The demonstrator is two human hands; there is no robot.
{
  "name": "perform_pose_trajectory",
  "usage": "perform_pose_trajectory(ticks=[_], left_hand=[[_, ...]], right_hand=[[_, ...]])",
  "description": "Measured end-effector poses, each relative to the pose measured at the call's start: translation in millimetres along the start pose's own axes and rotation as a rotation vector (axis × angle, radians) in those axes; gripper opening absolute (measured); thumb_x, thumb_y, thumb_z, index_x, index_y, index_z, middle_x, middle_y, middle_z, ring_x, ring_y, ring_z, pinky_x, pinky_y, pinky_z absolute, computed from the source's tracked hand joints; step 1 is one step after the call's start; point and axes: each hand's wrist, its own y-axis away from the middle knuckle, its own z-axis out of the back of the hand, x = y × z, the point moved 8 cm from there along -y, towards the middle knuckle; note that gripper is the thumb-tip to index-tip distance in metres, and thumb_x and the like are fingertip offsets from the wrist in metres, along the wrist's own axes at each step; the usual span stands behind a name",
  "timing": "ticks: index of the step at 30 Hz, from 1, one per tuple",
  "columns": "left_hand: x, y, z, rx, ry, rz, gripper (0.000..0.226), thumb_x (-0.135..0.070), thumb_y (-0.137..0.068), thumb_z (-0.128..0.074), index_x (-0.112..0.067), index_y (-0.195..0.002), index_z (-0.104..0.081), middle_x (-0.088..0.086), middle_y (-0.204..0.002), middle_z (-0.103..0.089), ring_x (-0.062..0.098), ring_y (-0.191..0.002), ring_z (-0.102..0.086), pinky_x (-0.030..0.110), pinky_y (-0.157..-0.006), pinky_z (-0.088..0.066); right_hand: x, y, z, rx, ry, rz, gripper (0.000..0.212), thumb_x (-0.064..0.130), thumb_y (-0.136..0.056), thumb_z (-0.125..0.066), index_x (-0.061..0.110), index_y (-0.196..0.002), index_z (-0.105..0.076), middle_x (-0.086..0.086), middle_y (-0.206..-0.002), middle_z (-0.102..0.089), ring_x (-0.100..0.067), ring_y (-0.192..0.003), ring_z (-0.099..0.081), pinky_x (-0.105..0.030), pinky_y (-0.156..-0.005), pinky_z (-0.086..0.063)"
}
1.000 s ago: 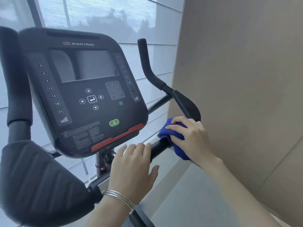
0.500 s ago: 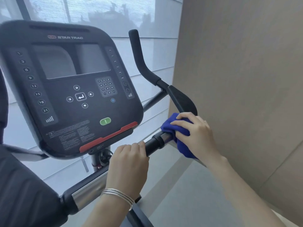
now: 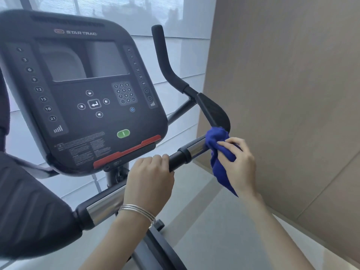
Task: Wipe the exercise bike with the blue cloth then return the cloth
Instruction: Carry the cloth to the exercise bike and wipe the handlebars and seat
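The exercise bike's black console fills the left and centre of the head view. Below it a black and chrome handlebar runs up to the right, ending in a black elbow pad and an upright grip. My left hand, with bangles on the wrist, is wrapped around the bar under the console. My right hand holds the bunched blue cloth against the chrome part of the bar, just below the elbow pad. Part of the cloth hangs under my palm.
A beige wall panel stands close on the right, just beyond my right hand. A window with a pale blind is behind the bike. The left elbow pad bulges at lower left. Grey floor lies below.
My right hand has slid the blue cloth up and to the right along the bar, baring the chrome section. My left hand has curled tighter around the bar. The camera has shifted.
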Motion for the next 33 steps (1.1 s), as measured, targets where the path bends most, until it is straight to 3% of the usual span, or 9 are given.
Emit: perform_pose_trajectory(ticks=[2,7,12,18,21,26,29,31,33], left_hand=[[0.9,1.2,0.0,0.001,0.014,-0.002,0.021,-0.024,-0.066,-0.077,-0.009,-0.076,-0.066,0.003,-0.055,-0.056,0.026,-0.049,-0.053,0.033,-0.054,-0.047],[1.5,1.8,1.4,-0.030,0.013,0.007,0.019,-0.026,-0.073,-0.070,-0.010,-0.082,-0.067,0.003,-0.060,-0.059,0.026,-0.054,-0.055,0.035,-0.063,-0.049],[3.4,2.5,0.6,-0.020,-0.023,-0.013,0.029,-0.032,-0.080,-0.045,-0.013,-0.087,-0.066,0.001,-0.068,-0.061,0.025,-0.061,-0.057,0.034,-0.067,-0.044],[3.6,2.8,-0.7,0.016,0.013,0.005,0.029,-0.032,-0.081,-0.045,-0.012,-0.087,-0.065,0.001,-0.070,-0.062,0.026,-0.063,-0.058,0.035,-0.066,-0.050],[3.4,2.7,-1.7,0.016,0.006,0.009,0.029,-0.031,-0.082,-0.047,-0.010,-0.090,-0.066,0.003,-0.071,-0.063,0.027,-0.063,-0.059,0.037,-0.065,-0.051],[2.0,3.9,0.5,-0.019,-0.021,0.007,0.031,-0.031,-0.082,-0.049,-0.009,-0.095,-0.068,0.003,-0.072,-0.064,0.027,-0.064,-0.060,0.036,-0.067,-0.051],[1.8,4.5,2.0,-0.032,-0.035,0.002,0.031,-0.031,-0.081,-0.051,-0.010,-0.096,-0.068,0.003,-0.075,-0.065,0.027,-0.068,-0.061,0.037,-0.072,-0.051],[1.8,4.4,2.7,-0.031,-0.040,0.001,0.032,-0.031,-0.081,-0.051,-0.009,-0.097,-0.069,0.003,-0.076,-0.066,0.028,-0.070,-0.062,0.037,-0.073,-0.051],[2.2,4.4,2.8,-0.025,-0.042,-0.001,0.033,-0.032,-0.082,-0.050,-0.010,-0.097,-0.069,0.003,-0.077,-0.067,0.027,-0.071,-0.062,0.037,-0.073,-0.050]], right_hand=[[-21.1,10.0,0.5,0.031,0.011,-0.080,0.021,0.009,-0.081,-0.068,0.018,-0.100,-0.071,0.006,-0.105,-0.060,-0.021,-0.096,-0.060,-0.018,-0.078,-0.041],[11.1,50.9,-24.5,0.098,-0.035,0.125,0.024,0.026,-0.079,-0.064,0.018,-0.101,-0.068,0.009,-0.105,-0.062,-0.015,-0.091,-0.060,-0.037,-0.081,-0.052],[62.8,60.1,-39.5,-0.013,-0.053,0.332,0.024,0.028,-0.076,-0.065,0.020,-0.098,-0.060,0.008,-0.103,-0.059,-0.010,-0.091,-0.054,-0.020,-0.083,-0.044],[-6.3,26.2,-15.0,-0.270,-0.171,0.002,0.023,0.023,-0.076,-0.065,0.006,-0.092,-0.064,0.001,-0.102,-0.055,-0.019,-0.093,-0.057,-0.036,-0.083,-0.050],[-10.5,9.8,-3.2,-0.348,-0.171,0.014,0.020,0.016,-0.076,-0.065,0.004,-0.092,-0.063,0.002,-0.102,-0.052,-0.017,-0.094,-0.054,-0.034,-0.085,-0.048],[27.3,30.2,-12.0,-0.180,-0.122,0.284,0.022,0.017,-0.075,-0.068,0.007,-0.094,-0.064,0.001,-0.106,-0.050,-0.024,-0.092,-0.056,-0.030,-0.086,-0.047],[43.2,44.3,-17.0,-0.108,-0.023,0.474,0.020,0.023,-0.077,-0.065,0.011,-0.093,-0.064,0.001,-0.105,-0.051,-0.019,-0.090,-0.053,-0.017,-0.088,-0.037],[32.5,40.2,-20.4,-0.114,0.010,0.428,0.021,0.024,-0.077,-0.064,0.008,-0.090,-0.067,0.003,-0.105,-0.051,-0.019,-0.090,-0.054,-0.017,-0.086,-0.038],[7.4,26.9,-22.0,-0.135,-0.056,0.227,0.024,0.026,-0.075,-0.064,0.008,-0.091,-0.067,0.004,-0.104,-0.052,-0.021,-0.090,-0.057,-0.029,-0.083,-0.048]])
